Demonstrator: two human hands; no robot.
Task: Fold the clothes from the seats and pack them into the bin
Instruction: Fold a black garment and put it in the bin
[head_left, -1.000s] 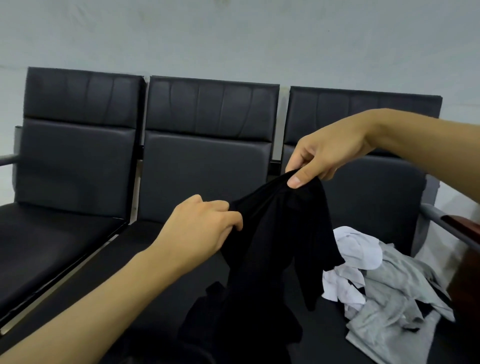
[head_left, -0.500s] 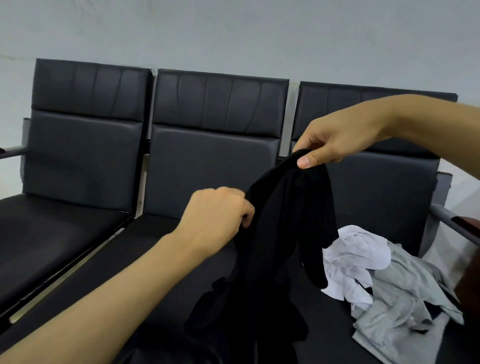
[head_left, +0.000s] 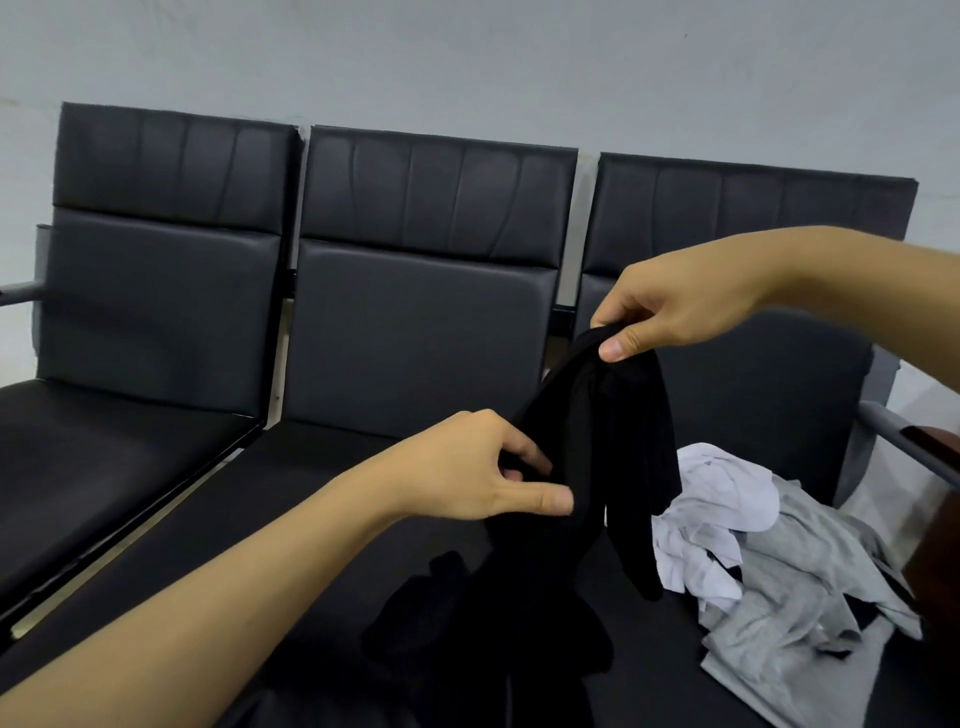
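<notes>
**Clerk:** Over the middle seat (head_left: 332, 499), item 1: black garment (head_left: 587, 467), unfolded, hanging bunched. Upper edge pinched between thumb and fingers of the right hand (head_left: 670, 306); the left hand (head_left: 467, 467) pinches the cloth lower down, thumb against the front, fingers curled into the fabric. Lower part trails onto the seat cushion.

**Checker:** Status of item 1?

**Clerk:** Picked up, not folded. By the look of it, the person is searching for an edge or shoulder to spread it out.

**Checker:** Other stock?

**Clerk:** Item 2: white garment (head_left: 711, 499), crumpled, on the right seat (head_left: 779, 395), just beside the hanging black one. Item 3: grey garment (head_left: 800, 613), crumpled, partly under the white one, same seat. A bit of dark cloth shows within that heap; whether it is a separate piece cannot be told.

**Checker:** Left seat (head_left: 104, 457)?

**Clerk:** No clothing seen on it.

**Checker:** Bin?

**Clerk:** Not in view; contents unknown.

**Checker:** Progress?

**Clerk:** Judged early: 0 folded pieces visible, at least 3 to fold and pack.
</notes>
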